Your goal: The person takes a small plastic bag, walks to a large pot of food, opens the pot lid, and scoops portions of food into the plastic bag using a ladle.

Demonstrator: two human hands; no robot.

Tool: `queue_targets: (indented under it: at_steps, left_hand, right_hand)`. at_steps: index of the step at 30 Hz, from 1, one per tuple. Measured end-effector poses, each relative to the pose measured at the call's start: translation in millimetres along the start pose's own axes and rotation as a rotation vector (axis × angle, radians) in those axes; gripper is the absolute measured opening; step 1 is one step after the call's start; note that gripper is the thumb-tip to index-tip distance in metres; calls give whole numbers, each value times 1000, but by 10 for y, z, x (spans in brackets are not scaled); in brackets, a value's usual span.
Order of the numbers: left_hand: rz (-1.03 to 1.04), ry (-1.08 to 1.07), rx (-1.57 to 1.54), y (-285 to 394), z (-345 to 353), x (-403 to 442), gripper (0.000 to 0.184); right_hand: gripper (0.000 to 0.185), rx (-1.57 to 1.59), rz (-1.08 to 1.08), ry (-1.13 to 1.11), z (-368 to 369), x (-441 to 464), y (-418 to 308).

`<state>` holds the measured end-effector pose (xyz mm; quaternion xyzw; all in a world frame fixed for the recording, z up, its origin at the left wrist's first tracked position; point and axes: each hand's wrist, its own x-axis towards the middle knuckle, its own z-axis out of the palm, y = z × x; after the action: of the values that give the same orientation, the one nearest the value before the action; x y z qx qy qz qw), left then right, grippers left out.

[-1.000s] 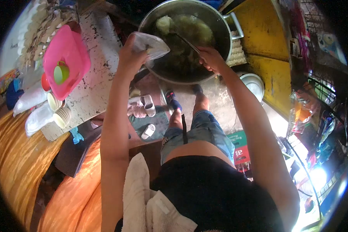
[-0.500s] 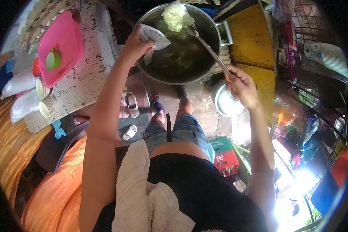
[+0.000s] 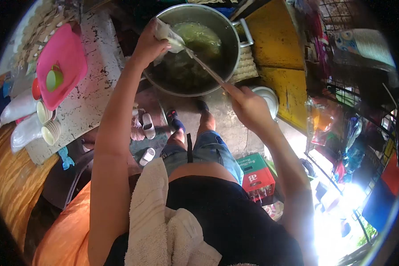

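Observation:
My left hand (image 3: 150, 43) is closed on a clear plastic bag (image 3: 172, 39), held over the left side of a large metal pot (image 3: 236, 53). Something pale shows inside the bag, partly hidden by the film. My right hand (image 3: 247, 103) grips a long metal utensil (image 3: 207, 68), which looks like tongs. Its far end reaches the mouth of the bag; the tip is hidden there. Greenish, murky liquid (image 3: 199, 42) fills the lower part of the pot.
On the left, a pink basin (image 3: 73, 53) with a green cup (image 3: 54, 80) stands on a worn table (image 3: 97, 80) beside stacked paper cups (image 3: 51, 132). Below right is a red and green crate (image 3: 256, 177). A round metal container (image 3: 267, 99) stands near the yellow panel (image 3: 275, 44).
My right hand has moved left, bringing the utensil from the pot's far side to the bag. The pale leafy-looking lump at its tip is now at the bag. The view has shifted slightly.

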<state>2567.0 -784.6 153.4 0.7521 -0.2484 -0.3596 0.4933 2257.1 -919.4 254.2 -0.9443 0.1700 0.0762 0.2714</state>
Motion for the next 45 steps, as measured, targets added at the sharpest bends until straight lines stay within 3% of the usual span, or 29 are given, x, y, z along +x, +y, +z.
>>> queue_targets:
  at_steps: [1,4,10,11,15,16,17,18,19,20,22,24,25,27,31,34,37,40,43,45]
  left_hand:
    - [-26,-6,29,47,35,-28,76]
    - [203,96,236,-46,112,-83,76]
    - [56,203,552,-128,199,-265,77]
    - [-56,159,483,-107,216,-249,79]
    - [8,173,258,-152,363,-241,86]
    - [-110,111,76,-167,394,-211,93]
    - [49,222,144,17,423,-334,90]
    - [109,94,-33,100,360,-366,87]
    - [-2,126,64,265,294,-495,84]
    - [88,285,95,-231,507,-311,82]
    - [98,312,51,-195,521,-473,84]
    - [-24,168,-190,34,334,-743,85]
    - [3,201,-189,93,292,-852,85]
    - [49,254,-215,163,252,-1061,85]
    - [57,320,-327,206,252,-1345,86]
    - [-28,308,-276,275,115,-1517,83]
    - [105,395,-281,-74,374,-1493,82]
    - [59,301,-381,-156,390,-1576,84]
    - [74,285,-449,-228,384,-1576,84]
    - [72,255,-460,-253,369,-1570,84]
  right_hand:
    - [45,-79,37,-36,-48,34,-61]
    - [43,-165,84,-79,-53,90,-134]
    - [38,-11,120,142,-174,-95,-146]
    - [36,77,124,148,-178,-150,-116]
    - [33,412,158,162,-299,-373,57]
    - [33,423,168,138,-394,-422,28]
    - [36,427,264,98,-489,-483,-3]
    - [38,490,270,130,-470,-560,126]
    - [39,634,315,100,-563,-587,120]
    - [39,772,341,64,-594,-623,243]
    - [39,905,281,61,-717,-499,221]
    - [39,886,196,12,-836,-94,-52]
    - [39,759,122,-49,-909,181,-221]
    - [37,656,105,-115,-999,803,-1037]
    - [35,494,-280,-240,-501,2247,-2163]
    - [37,544,-179,-536,-4,3124,-2600]
    - [44,509,-137,-607,213,3412,-2772]
    - [43,175,-141,-591,172,3397,-2921]
    - [43,-408,-778,-199,259,3792,-3065]
    - [41,-272,-1013,-162,583,4016,-3547]
